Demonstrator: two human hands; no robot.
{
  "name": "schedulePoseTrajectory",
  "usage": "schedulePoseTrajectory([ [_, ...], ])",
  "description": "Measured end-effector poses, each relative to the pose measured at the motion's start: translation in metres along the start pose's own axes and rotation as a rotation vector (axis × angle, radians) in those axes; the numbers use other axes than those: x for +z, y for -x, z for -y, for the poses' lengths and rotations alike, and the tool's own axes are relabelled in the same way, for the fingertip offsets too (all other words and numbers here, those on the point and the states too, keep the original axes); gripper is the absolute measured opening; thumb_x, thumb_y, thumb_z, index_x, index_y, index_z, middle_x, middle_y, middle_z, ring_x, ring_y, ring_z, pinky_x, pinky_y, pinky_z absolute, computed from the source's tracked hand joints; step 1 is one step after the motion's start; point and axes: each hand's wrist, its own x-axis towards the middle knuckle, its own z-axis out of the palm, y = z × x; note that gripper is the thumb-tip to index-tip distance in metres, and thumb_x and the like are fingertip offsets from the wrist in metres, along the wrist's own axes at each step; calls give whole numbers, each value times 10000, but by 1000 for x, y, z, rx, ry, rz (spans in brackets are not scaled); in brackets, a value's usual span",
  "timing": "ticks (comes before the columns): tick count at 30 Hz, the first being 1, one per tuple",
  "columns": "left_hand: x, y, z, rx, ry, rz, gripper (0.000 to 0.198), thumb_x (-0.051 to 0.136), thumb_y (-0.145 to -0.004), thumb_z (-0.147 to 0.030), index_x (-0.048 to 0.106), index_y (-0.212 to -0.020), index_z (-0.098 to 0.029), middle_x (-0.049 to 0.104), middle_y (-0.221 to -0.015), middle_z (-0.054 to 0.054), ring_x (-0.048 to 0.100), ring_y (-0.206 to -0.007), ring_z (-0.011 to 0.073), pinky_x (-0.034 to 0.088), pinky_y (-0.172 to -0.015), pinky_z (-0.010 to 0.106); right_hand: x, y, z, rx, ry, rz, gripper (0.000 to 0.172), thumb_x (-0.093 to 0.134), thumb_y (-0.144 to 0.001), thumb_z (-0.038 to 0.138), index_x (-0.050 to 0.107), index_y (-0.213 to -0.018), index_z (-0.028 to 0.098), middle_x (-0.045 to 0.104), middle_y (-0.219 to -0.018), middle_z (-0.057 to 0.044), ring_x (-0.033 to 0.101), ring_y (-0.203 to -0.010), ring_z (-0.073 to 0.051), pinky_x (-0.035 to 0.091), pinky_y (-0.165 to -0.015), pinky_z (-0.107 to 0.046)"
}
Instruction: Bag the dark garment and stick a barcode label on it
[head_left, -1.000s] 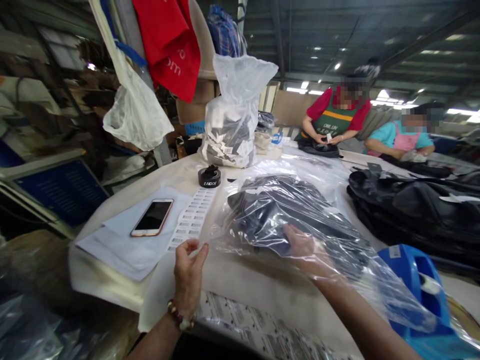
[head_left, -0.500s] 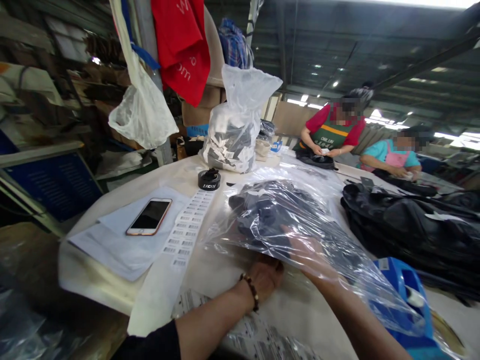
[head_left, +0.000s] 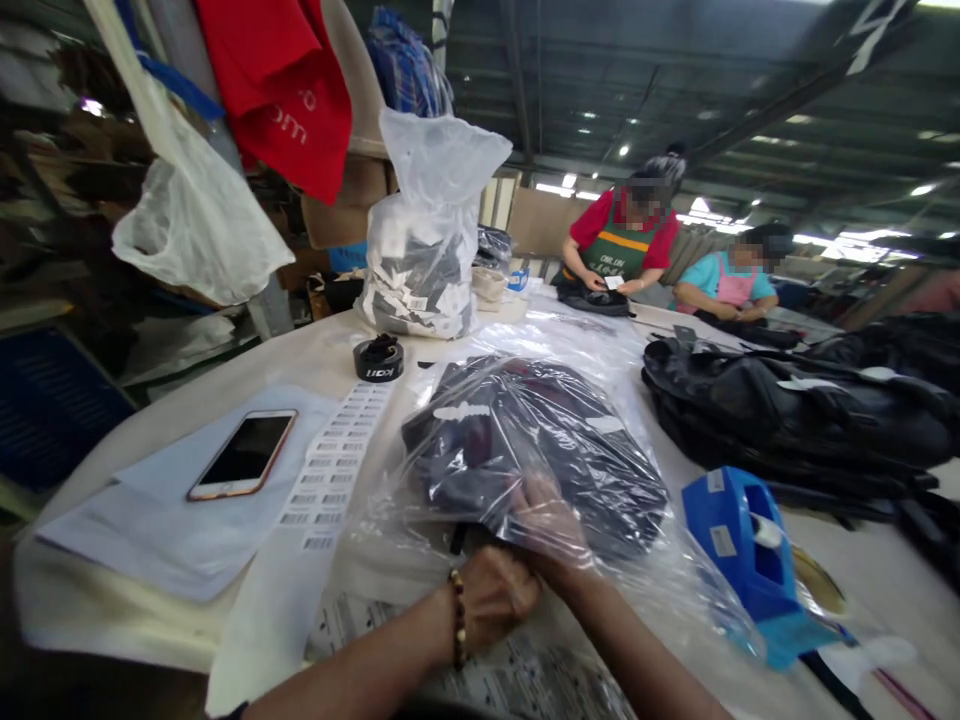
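Resting my right hand [head_left: 551, 520], fingers straightish, on bundle [head_left: 600, 480] under plastic [head_left: 386, 505]; left hand [head_left: 499, 590] curled; grips unclear; smooth gently.

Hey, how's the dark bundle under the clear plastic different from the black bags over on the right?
The dark bundle is covered by clear plastic, while the black bags lie uncovered. The right hand is on the dark bundle, while no hand touches the black bags. Both are dark.

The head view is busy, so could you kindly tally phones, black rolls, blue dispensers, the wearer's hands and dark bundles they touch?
Phones: 1
Black rolls: 1
Blue dispensers: 1
Wearer's hands (left hand, right hand): 2
Dark bundles touched: 1
Total: 6
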Motion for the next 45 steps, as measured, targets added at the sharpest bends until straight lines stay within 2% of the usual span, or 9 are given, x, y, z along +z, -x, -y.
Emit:
schedulePoseTrajectory([
  [8,-8,5,-9,162,-143,-106,254,374,-828,-51,496,-640,-168,550,-548,21,529,-477,162,379,-439,265,-9,2,4,25,-22,-9,509,452,-838,114,388,-1342,80,444,-1346,-205,338,-1304,-288,379,-1035,-429],
  [18,-15,20,-17,165,-120,-332,413,138,-915,-126,397,-601,-199,448,-492,10,417,-426,143,265,-421,289,-25,-5,9,99,-172,43,571,484,-762,119,411,-1327,78,448,-1336,-220,366,-1280,-313,361,-1040,-456],
  [24,-22,24,-14,255,-137,-144,374,223,-913,-157,455,-624,-202,478,-491,-2,439,-409,131,247,-409,271,-30,-2,11,137,-291,145,671,485,-737,132,312,-1385,87,349,-1404,-232,277,-1323,-327,294,-1073,-477],
  [28,-33,25,-5,311,86,47,266,337,-857,-166,480,-636,-198,494,-496,-20,448,-405,103,244,-371,243,-28,1,9,137,-359,131,709,495,-730,147,271,-1399,81,307,-1428,-231,211,-1349,-323,247,-1092,-485],
  [30,-46,19,3,273,92,38,216,366,-813,-129,493,-649,-188,543,-575,5,511,-502,115,340,-435,230,-32,2,7,143,-403,93,661,492,-742,162,319,-1375,81,335,-1421,-207,225,-1349,-298,258,-1093,-463],
  [32,-60,8,13,202,1,-49,210,369,-787,-75,563,-774,-157,618,-763,65,587,-725,162,454,-625,263,-43,6,4,154,-473,40,557,474,-777,191,397,-1320,95,427,-1369,-167,309,-1316,-246,302,-1081,-414],
  [36,-70,-15,25,261,-188,-194,407,352,-799,-22,545,-1150,-92,580,-1179,130,465,-1169,248,380,-966,368,-73,42,-2,191,-533,47,468,386,-824,103,425,-1288,155,534,-1278,-81,403,-1249,-142,350,-1054,-320],
  [41,-49,-38,18,323,-395,-26,550,342,-812,-22,418,-1334,-175,449,-1369,105,365,-1283,296,363,-992,438,-98,118,-14,244,-179,79,563,408,-712,49,451,-1267,127,532,-1280,-119,394,-1261,-234,287,-1063,-457],
  [45,-31,-57,9,309,-538,-11,599,347,-814,-18,363,-1371,-238,457,-1365,110,421,-1246,325,412,-943,502,-106,144,-22,302,23,166,685,397,-596,25,462,-1270,130,547,-1258,-122,445,-1207,-257,206,-1059,-506],
])
